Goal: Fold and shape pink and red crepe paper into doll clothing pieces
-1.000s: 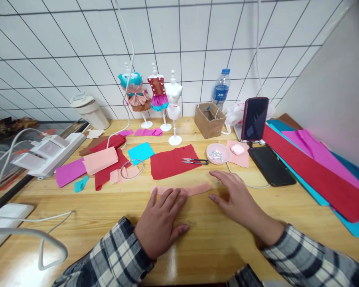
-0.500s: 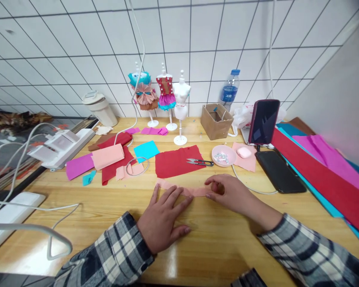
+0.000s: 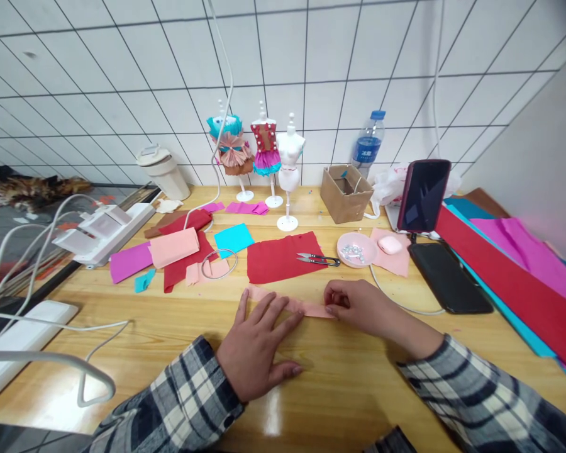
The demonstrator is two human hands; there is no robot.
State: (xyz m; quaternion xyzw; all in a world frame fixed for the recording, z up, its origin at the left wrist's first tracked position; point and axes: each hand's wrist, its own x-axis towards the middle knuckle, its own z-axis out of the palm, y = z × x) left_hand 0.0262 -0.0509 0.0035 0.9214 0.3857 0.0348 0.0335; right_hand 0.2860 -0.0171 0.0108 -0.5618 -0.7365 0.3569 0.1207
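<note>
Between the table's (image 3: 339, 390) front and back edges | peach strip (image 3: 316, 310) lies | left hand (image 3: 259, 346) spread flat over it | right hand (image 3: 363, 305), earlier open, now pinches its right end | strip steadied two-handed

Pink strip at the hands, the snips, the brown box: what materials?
Pink strip: crepe paper or thin cloth, can't tell; matte, slightly rippled. Snips: probably metal; greyish blades, dark, perhaps coated handles. Brown box: likely cardboard; dull, flat, plain brown walls.

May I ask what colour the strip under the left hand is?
The strip is peach-pink, head view.
</note>
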